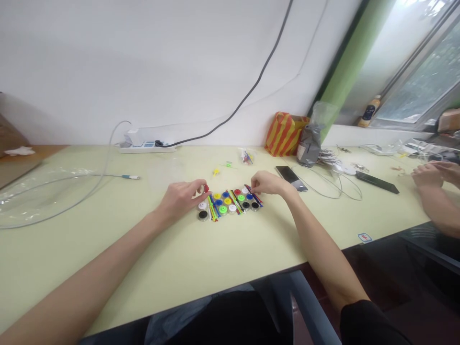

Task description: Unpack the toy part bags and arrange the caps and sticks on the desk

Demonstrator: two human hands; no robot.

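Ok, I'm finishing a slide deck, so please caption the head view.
Left hand holding a small red piece, right hand at the right end of colourful round pieces and thin sticks.

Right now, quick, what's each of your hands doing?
Left hand: closed, pinching a small red piece.
Right hand: at the colored sticks; can't tell if it's holding one.

Left hand (pixel 184 195) pinches a red piece (pixel 206 188); right hand (pixel 269 183) is at coloured strips (pixel 256 197); discs (pixel 227 201) (mixed colours) lie between.
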